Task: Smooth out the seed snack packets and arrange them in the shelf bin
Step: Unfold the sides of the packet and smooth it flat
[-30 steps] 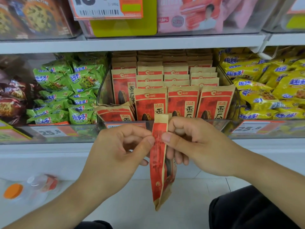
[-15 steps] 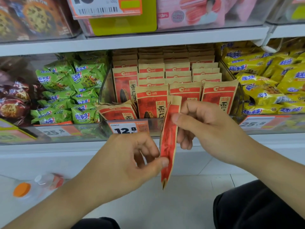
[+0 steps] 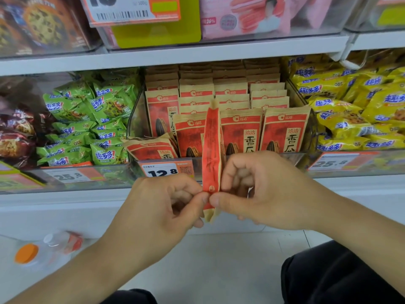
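Note:
A red and tan seed packet [image 3: 211, 150] stands edge-on and upright in front of the shelf bin [image 3: 312, 137]. My left hand [image 3: 162, 207] and my right hand [image 3: 263, 189] both pinch its bottom edge, thumbs nearly touching. Its top reaches up in front of the front row of packets. Rows of matching seed packets [image 3: 241, 132] stand upright in the clear bin. One packet [image 3: 151, 148] at the bin's front left lies tilted and crumpled.
Green snack bags [image 3: 87, 126] fill the bin to the left, yellow ones [image 3: 359, 115] the bin to the right. A price tag reading 12.8 [image 3: 162, 171] hangs on the bin's front. A bottle with an orange cap [image 3: 43, 251] lies on the floor at lower left.
The packet has risen from below the shelf edge to in front of the bin. Both hands slid from its top edge down to its bottom edge.

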{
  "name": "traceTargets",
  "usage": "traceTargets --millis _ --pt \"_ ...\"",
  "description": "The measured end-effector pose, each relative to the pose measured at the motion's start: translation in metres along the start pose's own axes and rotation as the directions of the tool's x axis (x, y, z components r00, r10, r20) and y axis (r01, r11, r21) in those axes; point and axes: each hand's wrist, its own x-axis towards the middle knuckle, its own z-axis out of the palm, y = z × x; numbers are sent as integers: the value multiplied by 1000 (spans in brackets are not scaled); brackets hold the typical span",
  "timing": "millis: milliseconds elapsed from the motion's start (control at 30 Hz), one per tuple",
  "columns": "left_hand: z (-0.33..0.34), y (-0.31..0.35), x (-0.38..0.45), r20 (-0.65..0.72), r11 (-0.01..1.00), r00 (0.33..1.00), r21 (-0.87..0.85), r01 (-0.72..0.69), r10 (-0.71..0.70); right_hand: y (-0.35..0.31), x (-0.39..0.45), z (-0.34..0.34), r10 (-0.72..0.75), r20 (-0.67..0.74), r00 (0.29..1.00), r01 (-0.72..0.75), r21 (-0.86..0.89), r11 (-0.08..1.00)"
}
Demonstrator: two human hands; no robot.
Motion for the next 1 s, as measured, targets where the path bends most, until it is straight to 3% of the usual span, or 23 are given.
traceTargets --millis 167,333,533,767,1000 --pt "-2 0 0 -32 998 998 30 -50 51 -1 1 -1 89 95 992 -92 35 995" --pt "-2 -3 2 -20 1000 999 5 -27 27 0 3 -2 24 115 993 -21 -29 999" --pt "-1 -10 5 -10 990 999 -132 -44 43 0 3 -7 -72 75 995 74 -14 997" --pt "7 -8 8 137 874 986 -462 150 -96 0 0 15 -120 109 987 124 -29 992" --pt "10 -11 9 108 865 988 -478 151 -112 2 2 20 -146 128 981 155 -58 986"
